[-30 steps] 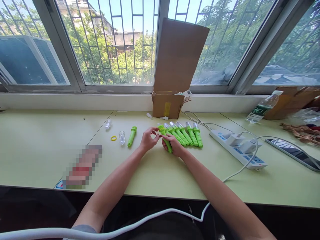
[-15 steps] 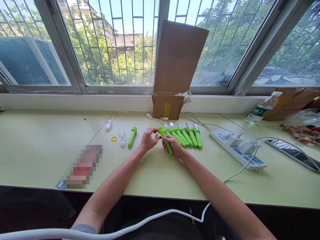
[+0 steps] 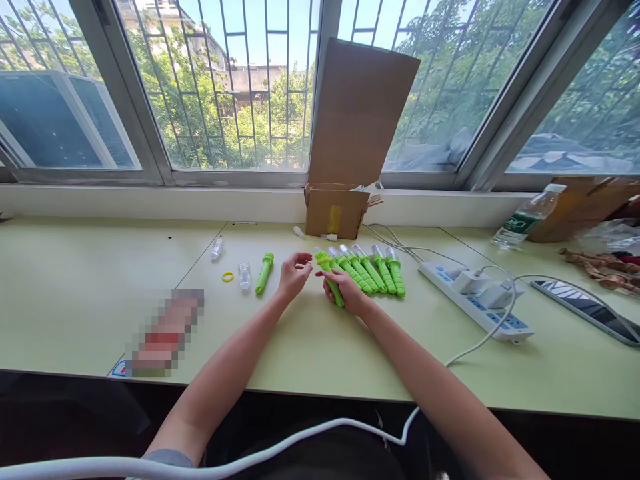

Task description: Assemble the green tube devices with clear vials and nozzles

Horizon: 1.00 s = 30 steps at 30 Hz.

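Note:
My right hand [image 3: 345, 289] is wrapped round a green plastic handle [image 3: 327, 267] with a clear tip, held just above the table [image 3: 320, 340]. My left hand [image 3: 294, 274] hovers to the left of it with fingers loosely apart and nothing in them. To the right lies a row of several matching green handles [image 3: 375, 269] with clear tips. Left of my hands lie one more green handle [image 3: 264, 272], a small clear cap [image 3: 244, 275], a yellow ring [image 3: 228, 276] and a small clear vial [image 3: 217, 248].
An open cardboard box [image 3: 336, 209] stands at the windowsill behind the row. A white power strip [image 3: 475, 299] with plugs and cables lies to the right, then a phone [image 3: 585, 305] and a water bottle [image 3: 525, 217]. A blurred flat item [image 3: 165, 333] rests near the front left edge.
My left hand has let go of the tip of the held green handle and drawn slightly left, its fingers opening. My right hand keeps the handle in place.

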Motion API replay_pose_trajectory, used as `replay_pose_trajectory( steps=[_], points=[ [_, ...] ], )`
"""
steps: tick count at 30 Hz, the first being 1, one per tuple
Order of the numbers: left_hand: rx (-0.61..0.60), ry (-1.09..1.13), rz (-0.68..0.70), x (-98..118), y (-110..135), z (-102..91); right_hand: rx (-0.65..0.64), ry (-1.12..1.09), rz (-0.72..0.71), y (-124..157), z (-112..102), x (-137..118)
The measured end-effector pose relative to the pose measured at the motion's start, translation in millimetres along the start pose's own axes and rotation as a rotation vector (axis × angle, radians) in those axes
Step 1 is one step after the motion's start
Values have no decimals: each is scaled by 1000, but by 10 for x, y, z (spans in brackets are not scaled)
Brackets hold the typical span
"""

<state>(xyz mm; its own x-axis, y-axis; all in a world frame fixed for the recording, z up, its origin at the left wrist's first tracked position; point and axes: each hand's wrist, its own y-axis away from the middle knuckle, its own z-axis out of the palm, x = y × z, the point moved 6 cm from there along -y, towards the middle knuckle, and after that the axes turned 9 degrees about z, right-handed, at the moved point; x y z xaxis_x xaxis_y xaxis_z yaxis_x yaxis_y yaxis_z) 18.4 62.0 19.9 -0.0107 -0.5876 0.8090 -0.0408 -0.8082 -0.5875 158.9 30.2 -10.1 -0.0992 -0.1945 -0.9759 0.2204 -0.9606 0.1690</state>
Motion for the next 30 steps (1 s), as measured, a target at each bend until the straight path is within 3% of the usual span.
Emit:
replay_pose_trajectory(
  steps=[8,18,23,30],
  points=[
    [103,200,-139,-134,-21,-66,30,24,4,-11,-2,-1],
    [59,150,-113,-103,-6,-53,38,69,-12,-12,8,-3],
    [54,142,-122,-113,-6,-42,95,221,-120,5,60,-36],
    [-56,329,-237,-83,29,59,198,344,-275,47,52,-105]
  ],
)
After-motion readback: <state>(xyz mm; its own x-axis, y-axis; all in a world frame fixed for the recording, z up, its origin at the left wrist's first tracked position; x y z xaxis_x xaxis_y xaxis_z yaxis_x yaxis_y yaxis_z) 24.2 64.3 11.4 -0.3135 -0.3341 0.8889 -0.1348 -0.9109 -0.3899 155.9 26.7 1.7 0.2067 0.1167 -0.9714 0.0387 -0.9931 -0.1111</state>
